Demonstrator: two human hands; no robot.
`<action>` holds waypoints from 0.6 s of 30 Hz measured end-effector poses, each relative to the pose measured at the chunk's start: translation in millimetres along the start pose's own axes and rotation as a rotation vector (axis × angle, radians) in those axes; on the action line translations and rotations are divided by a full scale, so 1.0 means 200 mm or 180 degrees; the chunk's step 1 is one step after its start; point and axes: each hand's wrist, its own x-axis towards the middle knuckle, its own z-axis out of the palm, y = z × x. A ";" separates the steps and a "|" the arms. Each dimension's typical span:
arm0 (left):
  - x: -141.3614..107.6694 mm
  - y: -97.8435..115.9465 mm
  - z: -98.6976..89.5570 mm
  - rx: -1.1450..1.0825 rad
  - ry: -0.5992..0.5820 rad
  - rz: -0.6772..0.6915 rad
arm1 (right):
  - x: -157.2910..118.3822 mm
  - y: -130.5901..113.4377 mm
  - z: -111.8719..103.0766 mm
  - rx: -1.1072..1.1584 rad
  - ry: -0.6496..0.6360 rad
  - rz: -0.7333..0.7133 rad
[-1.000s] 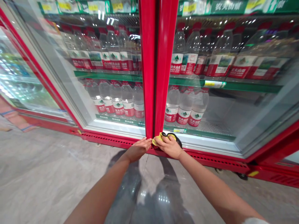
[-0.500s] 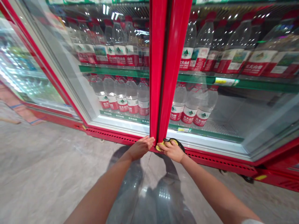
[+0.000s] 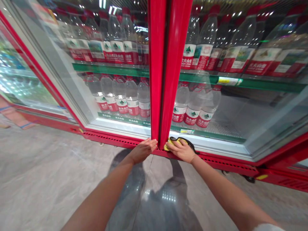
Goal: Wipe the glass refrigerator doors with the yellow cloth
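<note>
My right hand point(image 3: 181, 151) presses a yellow cloth point(image 3: 166, 147) with a black edge against the bottom of the right red door frame point(image 3: 176, 64). Its fingers are closed over the cloth. Beside it, my left hand point(image 3: 143, 150) touches the lower end of the left red door frame point(image 3: 157, 70), fingers stretched out and holding nothing. Both frames belong to a drinks fridge with glass doors. Behind the glass, several water bottles point(image 3: 132, 98) with red and white labels stand upright on the shelves.
A green shelf edge point(image 3: 271, 84) runs behind the right door. Below the doors is a red vented base point(image 3: 228, 163), close above the grey floor point(image 3: 60, 179). Another lit fridge point(image 3: 29, 77) stands at the left, near a pinkish box-like object point(image 3: 16, 117).
My right hand has shifted slightly to the right with the cloth, away from the gap between the doors. The left hand stays at its frame. The view has moved a little.
</note>
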 end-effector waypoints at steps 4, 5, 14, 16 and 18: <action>0.02 0.01 -0.03 0.0041 0.0042 -0.0007 | -0.13 0.03 0.01 0.0063 0.0023 0.0209; 0.04 0.02 -0.04 0.0052 0.0058 0.0010 | -0.13 0.03 0.02 0.0063 0.0023 0.0161; 0.15 0.07 -0.02 0.0102 0.0135 0.0166 | 0.04 0.07 -0.02 -0.0238 0.0268 0.0528; 0.15 0.06 -0.04 0.0116 0.0143 0.0149 | -0.04 0.07 -0.02 -0.0361 0.0336 0.0537; 0.16 0.07 -0.06 0.0150 0.0157 0.0125 | -0.10 0.06 0.00 -0.0353 0.0306 0.0384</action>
